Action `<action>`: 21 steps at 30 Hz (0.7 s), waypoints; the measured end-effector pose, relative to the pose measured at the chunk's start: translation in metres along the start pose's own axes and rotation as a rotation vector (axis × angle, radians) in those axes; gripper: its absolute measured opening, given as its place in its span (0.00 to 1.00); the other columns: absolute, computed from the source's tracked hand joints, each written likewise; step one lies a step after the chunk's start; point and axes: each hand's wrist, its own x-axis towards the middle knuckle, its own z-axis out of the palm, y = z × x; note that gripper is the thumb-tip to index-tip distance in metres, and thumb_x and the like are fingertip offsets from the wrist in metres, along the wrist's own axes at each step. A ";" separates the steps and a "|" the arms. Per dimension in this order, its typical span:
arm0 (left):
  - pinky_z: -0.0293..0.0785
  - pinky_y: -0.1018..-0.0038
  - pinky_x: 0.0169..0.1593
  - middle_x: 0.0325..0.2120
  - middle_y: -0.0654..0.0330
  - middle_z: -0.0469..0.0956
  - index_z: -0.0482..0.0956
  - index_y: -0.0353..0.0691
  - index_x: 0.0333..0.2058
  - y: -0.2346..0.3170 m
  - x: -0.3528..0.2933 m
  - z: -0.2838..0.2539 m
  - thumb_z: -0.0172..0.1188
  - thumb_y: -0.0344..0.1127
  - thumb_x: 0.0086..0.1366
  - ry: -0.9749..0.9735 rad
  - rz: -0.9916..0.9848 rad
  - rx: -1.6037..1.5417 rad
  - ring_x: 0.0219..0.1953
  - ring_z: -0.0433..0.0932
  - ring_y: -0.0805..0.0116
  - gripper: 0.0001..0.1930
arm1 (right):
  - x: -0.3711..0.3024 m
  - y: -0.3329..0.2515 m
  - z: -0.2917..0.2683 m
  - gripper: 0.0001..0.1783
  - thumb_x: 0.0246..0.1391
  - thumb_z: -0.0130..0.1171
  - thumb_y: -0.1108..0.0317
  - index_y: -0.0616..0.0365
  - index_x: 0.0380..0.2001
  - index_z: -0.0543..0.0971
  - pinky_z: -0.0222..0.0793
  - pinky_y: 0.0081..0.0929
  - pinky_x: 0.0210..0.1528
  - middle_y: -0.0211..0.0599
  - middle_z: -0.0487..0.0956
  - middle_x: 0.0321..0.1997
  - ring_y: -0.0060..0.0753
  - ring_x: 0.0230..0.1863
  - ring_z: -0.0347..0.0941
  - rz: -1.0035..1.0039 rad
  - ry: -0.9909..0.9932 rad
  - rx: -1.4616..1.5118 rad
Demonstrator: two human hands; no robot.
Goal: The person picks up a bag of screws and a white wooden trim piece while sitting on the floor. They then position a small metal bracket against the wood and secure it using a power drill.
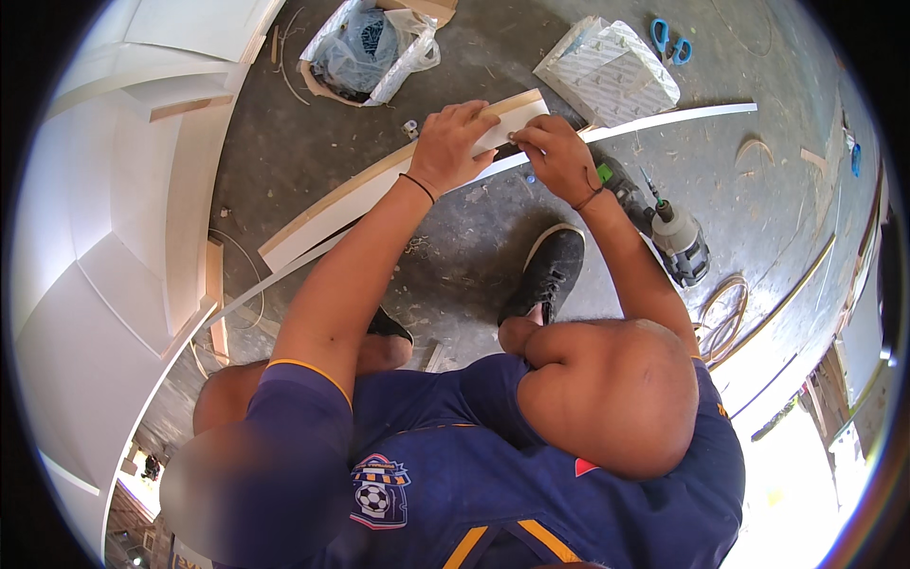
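Observation:
A long white board (355, 204) with a bare wood edge lies slanting across the floor in front of me. My left hand (453, 147) grips across it near its far right end, fingers over the wood edge and thumb on the near side. Just right of that, my right hand (557, 156) is closed in a pinch at the board's face. A tiny object at its fingertips is too small to name. A narrow white strip (664, 119) runs alongside the board and out past its right end. Beside my right forearm lies a grey cordless drill (678, 237) with a bit in it.
An open box (370, 52) of bagged screws stands beyond the board. Farther right are a flattened printed wrapper (611, 71) and blue-handled scissors (671, 43). White cabinet panels (133, 199) rise at the left. Coiled tan edging (725, 308) lies past the drill.

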 end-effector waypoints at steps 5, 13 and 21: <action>0.67 0.63 0.48 0.49 0.57 0.72 0.73 0.48 0.46 0.000 0.002 -0.003 0.65 0.36 0.48 -0.037 0.003 -0.058 0.49 0.72 0.56 0.23 | 0.004 -0.003 -0.003 0.04 0.48 0.59 0.69 0.51 0.29 0.81 0.65 0.36 0.40 0.29 0.77 0.33 0.39 0.40 0.71 0.029 0.030 -0.040; 0.66 0.62 0.49 0.52 0.53 0.70 0.74 0.52 0.49 0.014 -0.008 -0.003 0.63 0.35 0.50 -0.041 0.035 0.013 0.50 0.71 0.55 0.24 | -0.001 -0.001 -0.003 0.04 0.47 0.59 0.67 0.49 0.28 0.80 0.61 0.37 0.45 0.24 0.77 0.36 0.35 0.46 0.69 0.078 -0.027 -0.114; 0.66 0.63 0.49 0.55 0.51 0.68 0.75 0.59 0.48 0.010 -0.011 -0.001 0.63 0.34 0.50 -0.037 0.089 0.044 0.50 0.71 0.55 0.24 | -0.005 -0.004 -0.003 0.04 0.46 0.59 0.69 0.49 0.29 0.80 0.61 0.37 0.48 0.25 0.77 0.38 0.36 0.49 0.68 0.051 -0.044 -0.121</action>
